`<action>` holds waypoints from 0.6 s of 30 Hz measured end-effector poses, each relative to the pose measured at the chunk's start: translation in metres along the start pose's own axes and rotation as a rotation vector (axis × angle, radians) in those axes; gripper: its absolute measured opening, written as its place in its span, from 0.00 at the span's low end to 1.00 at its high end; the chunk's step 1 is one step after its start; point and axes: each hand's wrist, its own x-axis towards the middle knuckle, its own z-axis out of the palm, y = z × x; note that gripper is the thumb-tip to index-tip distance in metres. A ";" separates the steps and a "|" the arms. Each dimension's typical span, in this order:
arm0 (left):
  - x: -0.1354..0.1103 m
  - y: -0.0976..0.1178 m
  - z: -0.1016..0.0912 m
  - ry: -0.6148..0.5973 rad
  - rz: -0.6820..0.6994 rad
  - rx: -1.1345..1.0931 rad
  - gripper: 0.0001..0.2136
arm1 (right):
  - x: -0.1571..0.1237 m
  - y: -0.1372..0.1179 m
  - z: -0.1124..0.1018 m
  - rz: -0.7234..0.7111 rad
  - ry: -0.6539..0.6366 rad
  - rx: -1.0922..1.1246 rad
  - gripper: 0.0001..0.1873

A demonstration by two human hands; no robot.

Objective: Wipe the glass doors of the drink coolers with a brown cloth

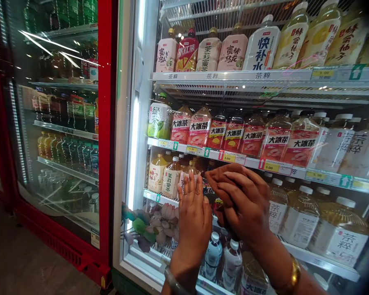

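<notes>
- Yellow is the colour of our landmark: the 3.00 price tag (272,166) on a rail of the open cooler's shelf (326,175).
- Our right hand (244,203) is just below and left of that tag, its back towards us, its fingers bent and laid over a dark bottle (209,189) on the shelf under the tag.
- We cannot tell whether the right hand truly grips the dark bottle or only rests on it, because the palm side is hidden.
- Our left hand (193,221) is farther left of the tag and lower, beside the right hand and just short of touching it.
- The left hand's fingers are straight, together and pointing up, so it is flat and closed around nothing.
- Its fingertips lie against a pale tea bottle (187,171), also left of the tag and one shelf down.
- A gold bangle (293,276) circles the right wrist, well below the tag.
- A grey bangle (172,283) circles the left wrist, far down and left of the tag.
- Two small water bottles (213,254) stand below the hands, lower left of the tag.
- Large bottles with white caps (301,213) stand below the tag and to its right.
- Red-labelled iced tea bottles (252,137) stand just above the tag.
- Artificial flowers (155,225) lie far to the tag's lower left.
- A red-framed glass door (106,123) is farthest left of the tag.
</notes>
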 end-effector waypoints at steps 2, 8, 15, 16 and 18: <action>0.000 -0.003 0.002 0.026 -0.007 -0.016 0.35 | 0.008 -0.007 0.010 -0.032 -0.021 0.004 0.12; 0.003 -0.014 -0.005 0.064 -0.035 -0.039 0.33 | -0.011 -0.018 0.016 -0.137 -0.104 0.037 0.11; 0.007 -0.020 -0.015 0.066 -0.005 0.007 0.32 | 0.016 -0.008 0.013 -0.048 -0.052 0.033 0.13; 0.007 -0.022 -0.015 0.076 -0.004 0.005 0.32 | 0.023 -0.011 0.017 -0.042 -0.052 0.038 0.13; 0.007 -0.026 -0.016 0.096 -0.012 -0.004 0.33 | 0.030 -0.020 0.028 -0.065 -0.077 0.048 0.13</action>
